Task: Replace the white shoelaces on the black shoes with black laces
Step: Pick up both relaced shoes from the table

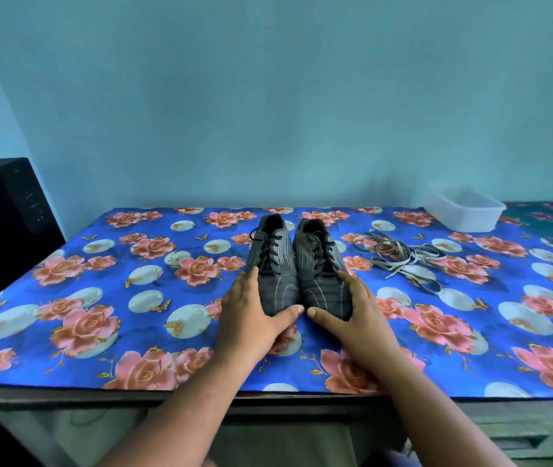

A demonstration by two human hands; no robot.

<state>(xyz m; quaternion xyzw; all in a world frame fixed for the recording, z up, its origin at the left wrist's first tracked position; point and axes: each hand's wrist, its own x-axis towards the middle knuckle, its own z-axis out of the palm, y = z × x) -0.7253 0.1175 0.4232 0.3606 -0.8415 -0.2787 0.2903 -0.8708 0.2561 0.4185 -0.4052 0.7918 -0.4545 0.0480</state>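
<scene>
Black ribbed-textile shoes (297, 264), matt, centre frame. Flat woven white laces (403, 257), right of centre. Glossy printed floral blue tablecloth (99, 298). Translucent smooth plastic rectangular tub (464, 210), upper right.

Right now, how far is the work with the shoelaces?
Nearly finished, it seems. Both shoes carry black laces, and the white laces lie loose on the cloth beside them. The left hand and right hand cup the toes. Perhaps only tidying remains.

No legible text or labels.
</scene>
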